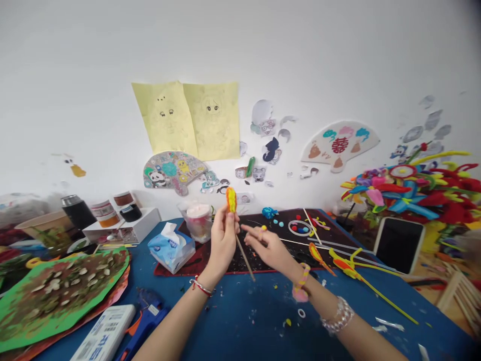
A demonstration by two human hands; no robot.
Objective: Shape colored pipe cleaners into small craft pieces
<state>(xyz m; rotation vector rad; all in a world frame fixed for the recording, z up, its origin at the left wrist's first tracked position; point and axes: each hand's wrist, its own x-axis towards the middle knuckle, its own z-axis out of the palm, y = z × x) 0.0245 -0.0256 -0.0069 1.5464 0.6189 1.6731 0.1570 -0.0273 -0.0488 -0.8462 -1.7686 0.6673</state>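
Note:
Near the middle of the view my left hand (224,235) is closed on a thin wooden stick (245,258), which slants down to the right below the fingers. A yellow and orange fuzzy piece (231,199) stands up above my left fingertips. My right hand (267,245) is just to the right, its fingers apart and pointing left, with a small yellow spot at one finger. Nothing shows in its grasp. Both hands are over a dark red mat (210,258). To their right lie an orange and yellow fuzzy piece (318,255) and a yellow-green stemmed one (347,268).
A tissue pack (172,248) and a plastic cup (199,220) stand left of my hands. A blue glue gun (146,321) and white box (105,333) lie front left. Rightward are a phone (399,244) and colourful fuzzy flowers (409,188).

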